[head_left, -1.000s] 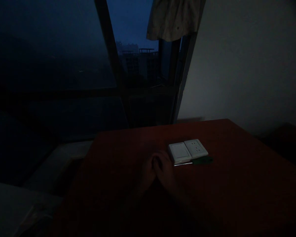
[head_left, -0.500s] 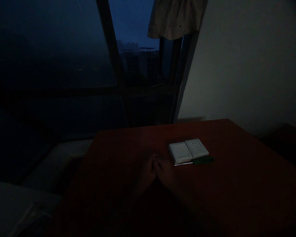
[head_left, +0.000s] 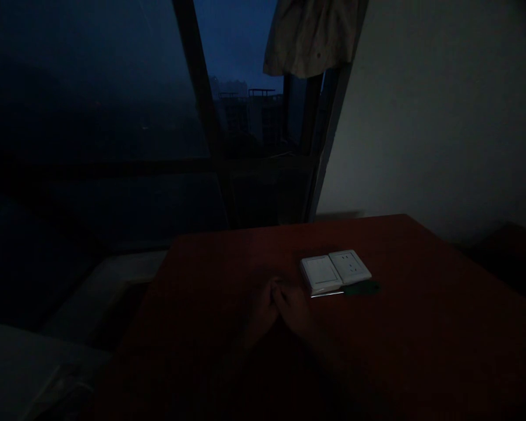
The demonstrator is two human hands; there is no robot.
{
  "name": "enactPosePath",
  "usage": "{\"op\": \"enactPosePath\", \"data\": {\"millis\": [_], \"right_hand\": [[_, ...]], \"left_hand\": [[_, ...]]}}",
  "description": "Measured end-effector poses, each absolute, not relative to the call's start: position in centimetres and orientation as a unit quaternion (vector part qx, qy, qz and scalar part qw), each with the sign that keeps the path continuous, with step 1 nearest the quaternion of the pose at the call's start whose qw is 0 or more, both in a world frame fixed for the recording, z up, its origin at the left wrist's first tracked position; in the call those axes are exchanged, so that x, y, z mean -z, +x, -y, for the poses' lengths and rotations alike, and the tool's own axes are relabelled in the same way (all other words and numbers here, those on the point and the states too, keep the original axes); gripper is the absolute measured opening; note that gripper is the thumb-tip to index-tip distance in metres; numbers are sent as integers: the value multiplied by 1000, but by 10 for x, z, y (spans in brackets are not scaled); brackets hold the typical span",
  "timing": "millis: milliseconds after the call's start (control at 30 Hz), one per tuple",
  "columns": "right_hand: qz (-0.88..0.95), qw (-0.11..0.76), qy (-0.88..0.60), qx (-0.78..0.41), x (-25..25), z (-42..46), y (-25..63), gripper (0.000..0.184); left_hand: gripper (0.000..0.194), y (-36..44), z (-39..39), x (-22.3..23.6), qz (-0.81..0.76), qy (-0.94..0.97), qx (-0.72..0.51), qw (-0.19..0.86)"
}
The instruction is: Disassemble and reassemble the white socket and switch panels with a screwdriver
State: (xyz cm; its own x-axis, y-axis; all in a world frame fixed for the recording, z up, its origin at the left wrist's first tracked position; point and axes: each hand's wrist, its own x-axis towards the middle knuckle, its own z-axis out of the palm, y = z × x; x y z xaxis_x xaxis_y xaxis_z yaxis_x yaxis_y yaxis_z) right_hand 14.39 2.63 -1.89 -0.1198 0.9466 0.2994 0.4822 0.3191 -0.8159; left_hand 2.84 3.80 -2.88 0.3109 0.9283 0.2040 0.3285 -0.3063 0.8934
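Observation:
In the dim head view, my left hand (head_left: 265,307) and my right hand (head_left: 291,307) rest together on the reddish-brown table (head_left: 228,257). Their fingers are folded against each other, closed, and no object shows in them. Just beyond my right hand lies a white blank-faced switch plate (head_left: 321,272). A white wall socket (head_left: 349,266) with several slots touches its right side. Along their near edge lies a screwdriver (head_left: 360,287) with a green handle, its metal shaft pointing left. My forearms fade into darkness.
A dark-framed window (head_left: 214,134) stands behind the table, with a short curtain (head_left: 311,44) at its upper right. A pale wall (head_left: 429,117) rises on the right. At lower left is a pale surface (head_left: 26,362) with something unclear on it.
The whole view has shifted very slightly, with the scene sitting a little lower in the picture. My hands stay folded, and the things on the table have not moved.

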Motion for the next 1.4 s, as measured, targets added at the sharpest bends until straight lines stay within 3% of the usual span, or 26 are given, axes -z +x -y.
{"op": "enactPosePath", "data": {"millis": [1400], "right_hand": [[699, 413, -516, -274, 18, -23, 144, 41]], "left_hand": [[35, 27, -36, 28, -442, 708, -384, 395]]}}
